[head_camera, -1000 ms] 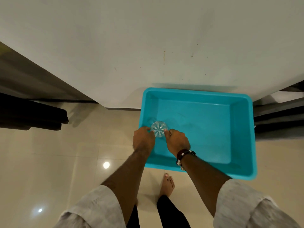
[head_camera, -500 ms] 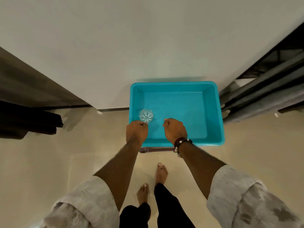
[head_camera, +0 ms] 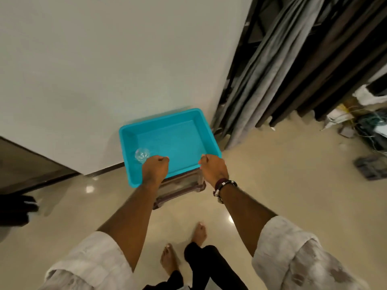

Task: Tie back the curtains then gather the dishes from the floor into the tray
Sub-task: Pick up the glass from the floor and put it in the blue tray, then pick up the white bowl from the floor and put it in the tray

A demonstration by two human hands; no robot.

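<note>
A turquoise tray (head_camera: 178,120) rests on a low brown stool (head_camera: 180,188) against the white wall. One clear cut-glass tumbler (head_camera: 142,155) stands inside the tray near its left wall. My left hand (head_camera: 155,168) hovers over the tray's near edge just right of the tumbler, fingers curled, holding nothing. Over the tray's near right corner is my right hand (head_camera: 214,169), with a bracelet on the wrist and its fingers also curled and empty. Whether it touches the rim is unclear. Grey and dark brown curtains (head_camera: 272,76) hang to the right of the tray.
My bare feet (head_camera: 200,232) stand on the glossy beige floor just before the stool. A heap of cables and white items (head_camera: 364,122) lies at the far right, with a dark grille-like thing (head_camera: 370,167) on the floor. A black object (head_camera: 14,208) sits at the left edge.
Both hands held the tumbler in the tray, then let go of it. They have since pulled back and spread apart. The view has risen and swung right, bringing the curtains in.
</note>
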